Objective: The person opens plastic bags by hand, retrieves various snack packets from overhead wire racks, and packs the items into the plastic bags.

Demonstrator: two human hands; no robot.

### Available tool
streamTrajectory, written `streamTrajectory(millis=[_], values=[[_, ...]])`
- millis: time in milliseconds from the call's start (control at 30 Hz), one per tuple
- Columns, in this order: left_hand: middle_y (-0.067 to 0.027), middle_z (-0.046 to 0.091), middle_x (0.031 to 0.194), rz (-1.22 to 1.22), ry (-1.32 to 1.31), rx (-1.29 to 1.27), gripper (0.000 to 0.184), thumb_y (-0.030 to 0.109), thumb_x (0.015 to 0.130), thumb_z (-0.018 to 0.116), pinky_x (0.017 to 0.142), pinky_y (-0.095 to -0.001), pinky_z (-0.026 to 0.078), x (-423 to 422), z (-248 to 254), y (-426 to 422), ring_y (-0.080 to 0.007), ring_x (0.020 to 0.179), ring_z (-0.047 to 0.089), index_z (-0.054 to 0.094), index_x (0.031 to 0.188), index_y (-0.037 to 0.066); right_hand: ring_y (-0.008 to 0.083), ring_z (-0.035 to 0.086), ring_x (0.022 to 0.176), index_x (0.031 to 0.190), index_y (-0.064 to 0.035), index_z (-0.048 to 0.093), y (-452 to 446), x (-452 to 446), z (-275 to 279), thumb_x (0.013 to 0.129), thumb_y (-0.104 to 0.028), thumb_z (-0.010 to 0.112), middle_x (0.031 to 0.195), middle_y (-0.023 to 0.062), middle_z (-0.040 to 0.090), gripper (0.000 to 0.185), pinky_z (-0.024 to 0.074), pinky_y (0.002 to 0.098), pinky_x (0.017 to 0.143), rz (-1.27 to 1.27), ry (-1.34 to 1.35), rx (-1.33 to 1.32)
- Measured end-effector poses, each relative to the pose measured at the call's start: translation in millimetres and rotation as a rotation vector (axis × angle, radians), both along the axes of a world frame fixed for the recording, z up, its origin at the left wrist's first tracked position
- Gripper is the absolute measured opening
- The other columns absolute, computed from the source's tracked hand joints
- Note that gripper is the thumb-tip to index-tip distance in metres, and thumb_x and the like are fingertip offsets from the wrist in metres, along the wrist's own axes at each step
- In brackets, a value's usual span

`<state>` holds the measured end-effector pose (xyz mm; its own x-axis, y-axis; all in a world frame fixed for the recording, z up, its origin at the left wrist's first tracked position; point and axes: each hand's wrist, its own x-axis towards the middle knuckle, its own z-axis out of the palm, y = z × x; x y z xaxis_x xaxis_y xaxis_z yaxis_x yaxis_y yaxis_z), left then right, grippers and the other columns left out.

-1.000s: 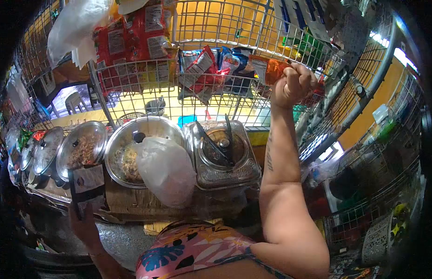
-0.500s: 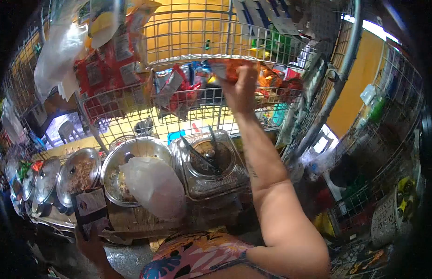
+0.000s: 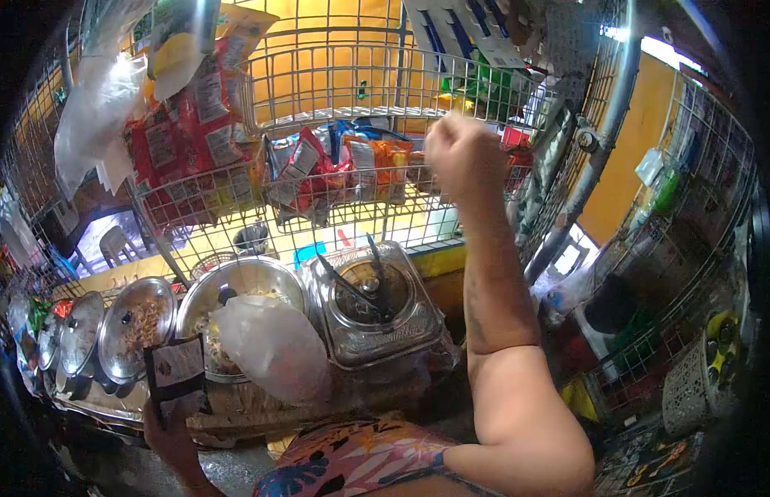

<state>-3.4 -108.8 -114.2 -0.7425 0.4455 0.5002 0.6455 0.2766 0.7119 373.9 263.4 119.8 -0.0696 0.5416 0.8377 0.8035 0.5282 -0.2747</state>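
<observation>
My left hand (image 3: 168,435) is low on the left, its fingers closed round a small black packet with a pale label (image 3: 176,369). My right hand (image 3: 468,153) is raised at the wire rack (image 3: 323,108), slightly blurred, with the fingers curled in. Whether anything is inside those fingers is hidden. Left of it in the rack stand an orange packet (image 3: 391,170) and a red packet (image 3: 302,159).
A steel pan with food (image 3: 194,302) is partly covered by a whitish plastic bag (image 3: 270,344). Beside it is a square lidded dish (image 3: 376,331) with black tongs (image 3: 347,282). Round glass lids (image 3: 136,323) line the left. Red packets (image 3: 198,116) hang above.
My right hand has let go of the orange packet, which now stands in the rack, and has moved right. My left hand has risen slightly with the black packet. The view has shifted a little.
</observation>
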Motion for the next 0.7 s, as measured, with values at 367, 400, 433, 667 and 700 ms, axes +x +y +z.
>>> streamTrajectory(millis=[367, 400, 433, 667, 700], values=[[-0.0149, 0.066, 0.101, 0.000, -0.011, 0.082, 0.036, 0.017, 0.086, 0.073, 0.082, -0.0379, 0.050, 13.5, 11.4, 12.7, -0.0261, 0.090, 0.062, 0.060, 0.114, -0.001, 0.0174, 0.055, 0.053, 0.073, -0.0002, 0.070, 120.9, 29.4, 175.9, 0.075, -0.015, 0.068, 0.060, 0.0085, 0.061, 0.015, 0.0399, 0.0358, 0.046, 0.426, -0.104, -0.462], [-0.0148, 0.066, 0.100, -0.017, -0.014, 0.110, 0.035, 0.016, 0.086, 0.073, 0.082, -0.0380, 0.050, 11.6, 8.7, 11.3, -0.0258, 0.090, 0.062, 0.061, 0.114, -0.001, 0.0188, 0.056, 0.057, 0.076, -0.0006, 0.070, 120.0, 29.0, 178.0, 0.077, -0.017, 0.065, 0.067, 0.0094, 0.063, 0.017, 0.0419, 0.0374, 0.050, 0.350, -0.151, -0.584], [-0.0147, 0.067, 0.099, -0.035, -0.017, 0.140, 0.033, 0.016, 0.086, 0.072, 0.081, -0.0382, 0.050, 9.6, 6.1, 10.4, -0.0256, 0.089, 0.062, 0.061, 0.113, -0.001, 0.0201, 0.058, 0.061, 0.078, -0.0010, 0.071, 119.6, 28.4, 178.8, 0.080, -0.018, 0.063, 0.074, 0.0102, 0.065, 0.020, 0.0438, 0.0389, 0.054, 0.269, -0.199, -0.703], [-0.0126, 0.066, 0.101, 0.010, -0.195, 0.106, 0.029, 0.012, 0.088, 0.068, 0.080, -0.0366, 0.050, 5.4, 1.9, 7.6, -0.0234, 0.090, 0.062, 0.061, 0.113, -0.002, 0.0255, 0.061, 0.087, 0.098, -0.0199, 0.078, 160.3, 7.7, 183.0, 0.082, -0.044, 0.070, 0.099, 0.0111, 0.072, 0.031, 0.0470, 0.0494, 0.086, -0.175, -0.460, -1.275], [-0.0121, 0.066, 0.101, 0.006, -0.193, 0.145, 0.029, 0.011, 0.088, 0.068, 0.080, -0.0363, 0.050, 9.4, 4.2, 10.9, -0.0230, 0.090, 0.062, 0.061, 0.113, -0.002, 0.0257, 0.061, 0.089, 0.097, -0.0199, 0.079, 166.1, 3.2, 181.6, 0.081, -0.044, 0.071, 0.099, 0.0112, 0.071, 0.031, 0.0470, 0.0497, 0.086, -0.227, -0.492, -1.265]])
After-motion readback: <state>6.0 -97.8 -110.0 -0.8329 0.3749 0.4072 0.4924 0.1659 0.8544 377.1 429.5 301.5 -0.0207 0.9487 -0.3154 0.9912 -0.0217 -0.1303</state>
